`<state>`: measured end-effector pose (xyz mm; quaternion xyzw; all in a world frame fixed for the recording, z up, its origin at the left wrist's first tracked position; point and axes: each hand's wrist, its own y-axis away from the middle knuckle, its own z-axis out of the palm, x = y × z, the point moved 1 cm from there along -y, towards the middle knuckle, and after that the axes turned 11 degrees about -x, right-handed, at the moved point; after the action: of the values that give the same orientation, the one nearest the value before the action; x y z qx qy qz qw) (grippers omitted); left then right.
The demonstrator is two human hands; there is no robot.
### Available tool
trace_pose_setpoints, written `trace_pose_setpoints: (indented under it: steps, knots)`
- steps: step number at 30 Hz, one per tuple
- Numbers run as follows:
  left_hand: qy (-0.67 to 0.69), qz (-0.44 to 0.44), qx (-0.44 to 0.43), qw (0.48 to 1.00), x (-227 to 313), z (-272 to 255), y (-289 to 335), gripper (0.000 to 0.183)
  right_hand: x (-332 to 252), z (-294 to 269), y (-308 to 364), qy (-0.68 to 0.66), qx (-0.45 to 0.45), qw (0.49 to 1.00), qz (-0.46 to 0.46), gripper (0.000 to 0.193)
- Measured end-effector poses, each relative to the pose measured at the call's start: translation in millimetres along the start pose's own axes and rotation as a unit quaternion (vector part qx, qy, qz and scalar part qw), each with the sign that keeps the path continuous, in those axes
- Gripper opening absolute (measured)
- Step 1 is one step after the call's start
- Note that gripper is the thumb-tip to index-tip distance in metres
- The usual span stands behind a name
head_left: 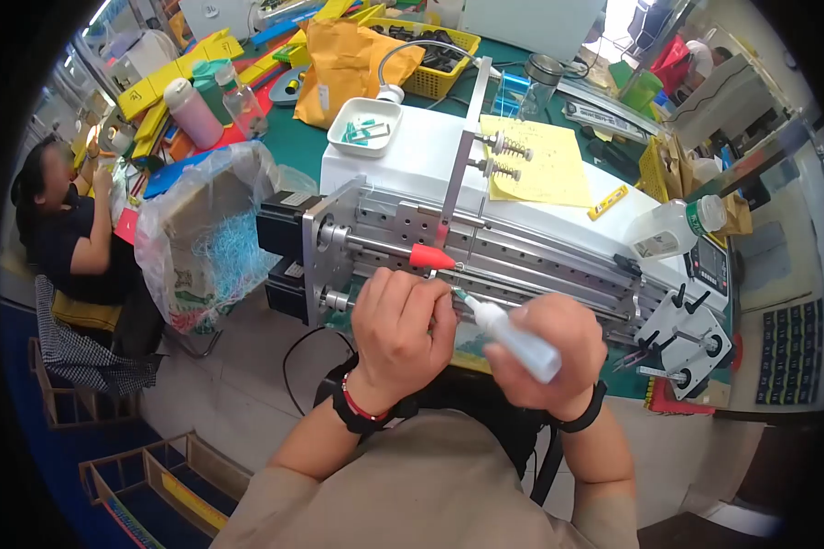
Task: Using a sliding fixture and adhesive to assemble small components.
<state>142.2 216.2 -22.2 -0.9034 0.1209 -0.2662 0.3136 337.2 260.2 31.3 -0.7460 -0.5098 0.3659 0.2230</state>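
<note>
My right hand (554,343) grips a small translucent squeeze bottle (525,348) with a white neck, tilted so its nozzle points up and left. The tip comes close to the fingers of my left hand (398,320), which is closed in a pinch; whatever it holds is hidden. Just above that hand, a red cone-shaped piece (430,257) sits on a steel rod of the metal machine (375,209). A small metal hook or ring shows at the cone's tip. Behind it an upright metal arm (461,156) carries two springs (510,146).
A white dish (392,139) with small green pieces stands behind the machine, near a yellow sheet (558,174). At right are a clear jar (659,233) and a control box (705,265). A plastic-lined bin (169,220) with blue strands stands left, near another seated person (69,220).
</note>
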Motion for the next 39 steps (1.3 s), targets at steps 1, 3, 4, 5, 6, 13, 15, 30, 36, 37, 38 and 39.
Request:
trace_pose_setpoints:
  steps: [1,3,4,5,6,13,15,30,36,37,38,39]
  knots:
    - [0.002,-0.003,-0.002,1.000,-1,1,0,0.015,1,1,8,-0.001,-0.003,1.000,0.003,0.047]
    - [0.026,-0.017,0.031,0.999,1,-1,-1,0.021,-2,1,21,-0.002,-0.010,0.999,-0.032,0.053]
    - [0.007,-0.029,0.032,0.999,1,-1,-1,0.030,-6,0,25,0.006,-0.013,1.000,-0.021,0.056]
    - [0.008,-0.029,0.029,0.999,-1,1,0,0.030,-8,1,27,0.005,-0.013,1.000,-0.018,0.056]
    - [0.007,-0.038,0.034,0.999,-3,5,2,0.032,-10,2,30,0.002,0.004,1.000,-0.015,0.055]
    - [0.034,-0.080,0.039,0.995,4,14,-1,0.020,-12,7,29,0.021,0.015,0.999,-0.025,0.057]
    - [0.038,-0.069,0.032,0.996,4,14,0,0.019,-11,11,25,0.020,0.023,0.999,-0.026,0.054]
    - [0.066,-0.065,0.030,0.995,3,10,5,0.011,-15,8,33,0.016,0.026,0.999,-0.028,0.048]
    - [0.089,-0.064,0.009,0.994,1,-9,7,0.007,-14,-13,19,0.009,0.074,0.994,0.077,0.039]
    - [0.097,-0.076,0.000,0.992,1,-12,8,0.006,-12,-14,15,0.011,0.071,0.994,0.085,0.037]
    - [0.096,-0.073,0.004,0.993,2,-14,10,0.006,-12,-13,13,0.012,0.073,0.994,0.081,0.037]
    - [0.098,-0.073,-0.001,0.992,1,-16,11,0.006,-10,-10,12,-0.014,0.076,0.992,0.098,0.036]
